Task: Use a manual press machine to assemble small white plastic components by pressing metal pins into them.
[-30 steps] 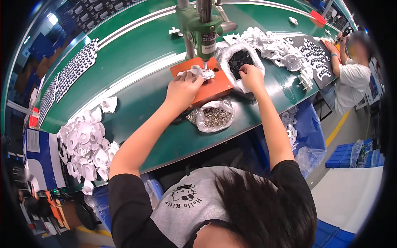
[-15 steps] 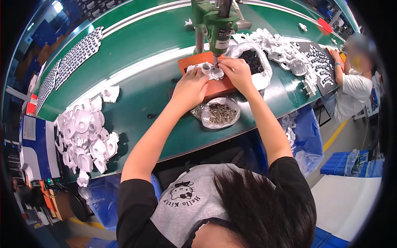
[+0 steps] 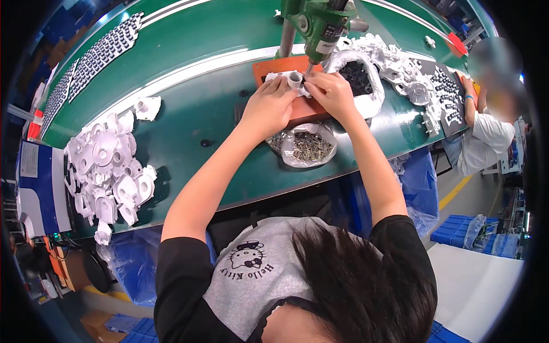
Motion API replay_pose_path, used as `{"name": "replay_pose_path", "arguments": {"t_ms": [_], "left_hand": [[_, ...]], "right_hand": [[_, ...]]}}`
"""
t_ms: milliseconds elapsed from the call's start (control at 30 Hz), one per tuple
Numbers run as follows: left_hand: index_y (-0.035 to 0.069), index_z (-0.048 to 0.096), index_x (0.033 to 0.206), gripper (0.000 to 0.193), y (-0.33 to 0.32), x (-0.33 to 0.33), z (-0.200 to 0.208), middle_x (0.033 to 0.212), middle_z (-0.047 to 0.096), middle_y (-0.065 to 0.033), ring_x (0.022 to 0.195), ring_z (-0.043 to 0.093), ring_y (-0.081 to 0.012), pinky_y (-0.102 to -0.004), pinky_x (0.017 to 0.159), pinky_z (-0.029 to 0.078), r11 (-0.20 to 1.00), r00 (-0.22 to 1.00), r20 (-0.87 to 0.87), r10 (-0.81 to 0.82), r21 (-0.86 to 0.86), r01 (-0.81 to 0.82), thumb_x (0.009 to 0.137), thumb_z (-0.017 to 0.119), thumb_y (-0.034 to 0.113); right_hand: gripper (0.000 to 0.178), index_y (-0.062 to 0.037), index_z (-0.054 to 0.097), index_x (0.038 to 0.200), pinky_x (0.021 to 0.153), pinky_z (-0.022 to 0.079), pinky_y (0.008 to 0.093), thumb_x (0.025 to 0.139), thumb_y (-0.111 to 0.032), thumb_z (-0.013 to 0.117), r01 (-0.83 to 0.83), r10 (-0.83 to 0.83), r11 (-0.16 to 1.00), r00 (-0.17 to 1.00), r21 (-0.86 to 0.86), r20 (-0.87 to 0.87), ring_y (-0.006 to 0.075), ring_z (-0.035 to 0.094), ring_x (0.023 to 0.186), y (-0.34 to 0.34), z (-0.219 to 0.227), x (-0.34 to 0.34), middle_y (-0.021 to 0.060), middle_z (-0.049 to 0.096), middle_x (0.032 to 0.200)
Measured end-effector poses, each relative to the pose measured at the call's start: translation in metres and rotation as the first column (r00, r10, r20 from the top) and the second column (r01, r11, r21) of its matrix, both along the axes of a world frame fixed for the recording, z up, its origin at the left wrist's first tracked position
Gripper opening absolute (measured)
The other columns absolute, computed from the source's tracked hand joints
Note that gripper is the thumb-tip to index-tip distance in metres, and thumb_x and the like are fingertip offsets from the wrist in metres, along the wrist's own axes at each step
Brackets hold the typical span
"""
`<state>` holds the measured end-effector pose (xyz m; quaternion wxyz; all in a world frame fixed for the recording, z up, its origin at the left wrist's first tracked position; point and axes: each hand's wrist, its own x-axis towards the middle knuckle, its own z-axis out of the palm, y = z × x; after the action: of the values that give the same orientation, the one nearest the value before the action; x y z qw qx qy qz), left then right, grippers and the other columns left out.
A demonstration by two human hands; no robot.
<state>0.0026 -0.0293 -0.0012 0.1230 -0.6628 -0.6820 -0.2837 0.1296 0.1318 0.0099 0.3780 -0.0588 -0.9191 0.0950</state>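
A white plastic part (image 3: 295, 79) with a round raised tube lies on an orange block (image 3: 264, 70), beneath the spindle tip of a green bench press (image 3: 323, 28). My left hand (image 3: 271, 107) is closed on the part's left side. At the part's right side, just by the spindle tip, my right hand (image 3: 333, 93) has its fingers pinched together; what they hold is too small to make out. In front of the block sits a clear plastic bag of small metal screws (image 3: 311, 147).
White plastic parts (image 3: 106, 166) are heaped at the left, and more white parts (image 3: 394, 68) lie at the right. Behind my right hand stands a white bag of black pieces (image 3: 374, 97). A co-worker (image 3: 486, 134) sits at the far right. Trays of small parts (image 3: 106, 57) lie far left.
The whole view has shifted slightly, so the bench appears moved. My right fingers have stayed by the spindle tip, and my left hand still holds the white part.
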Motion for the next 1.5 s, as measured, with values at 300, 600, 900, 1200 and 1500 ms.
{"name": "replay_pose_path", "arguments": {"t_ms": [300,600,900,1200,1500], "left_hand": [[0.004,0.061,0.106,0.028,-0.003,0.003,0.001,0.122,0.055,-0.0222,0.119,0.049,-0.036,-0.0446,0.101,0.038,1.0,1.0,-0.017,0.004,-0.011,-0.005,0.08,0.055,0.01],[0.004,0.061,0.106,0.028,-0.001,0.002,0.001,0.12,0.056,-0.0222,0.117,0.051,-0.0358,-0.0443,0.101,0.039,1.0,0.999,-0.044,0.005,-0.013,-0.006,0.079,0.055,0.01],[0.006,0.06,0.108,0.029,0.001,0.003,0.0,0.121,0.056,-0.0214,0.117,0.051,-0.0352,-0.0443,0.1,0.04,1.0,0.999,-0.048,0.009,0.003,-0.009,0.08,0.055,0.011],[0.007,0.061,0.106,0.025,-0.001,0.002,0.005,0.12,0.057,-0.0213,0.115,0.052,-0.0359,-0.0439,0.097,0.042,0.999,0.998,-0.067,0.019,-0.028,-0.021,0.083,0.053,0.012],[0.002,0.06,0.102,0.026,0.001,0.0,-0.002,0.118,0.057,-0.0244,0.115,0.053,-0.0358,-0.0434,0.099,0.041,1.0,0.999,-0.037,0.004,-0.012,-0.005,0.079,0.053,0.013]], "right_hand": [[0.016,-0.0034,0.068,0.091,0.074,0.047,0.032,0.077,-0.012,0.067,-0.062,0.112,0.886,0.99,-0.46,0.083,0.0245,0.063,0.073,0.0,0.003,0.001,0.0105,0.069,0.091],[0.012,-0.0056,0.071,0.085,0.074,0.047,0.0337,0.074,-0.009,0.068,-0.006,0.011,0.93,1.0,-0.366,0.01,0.0234,0.06,0.079,0.002,0.0,-0.001,0.0068,0.067,0.081],[0.013,-0.0079,0.069,0.087,0.081,0.043,0.0381,0.078,-0.016,0.063,-0.043,0.037,0.996,0.996,0.079,0.078,0.0243,0.055,0.097,-0.006,0.006,0.006,0.0025,0.065,0.094],[0.039,-0.0035,0.055,0.119,0.111,0.016,0.0434,0.097,-0.031,0.037,-0.111,0.203,0.968,0.875,-0.224,0.44,0.0286,0.034,0.132,-0.001,0.011,0.018,0.0139,0.052,0.127],[0.006,-0.0058,0.062,0.075,0.074,0.041,0.0382,0.071,-0.009,0.064,-0.125,0.198,0.958,0.938,-0.257,0.283,0.0259,0.053,0.083,-0.064,0.011,0.072,0.0061,0.058,0.081]]}}
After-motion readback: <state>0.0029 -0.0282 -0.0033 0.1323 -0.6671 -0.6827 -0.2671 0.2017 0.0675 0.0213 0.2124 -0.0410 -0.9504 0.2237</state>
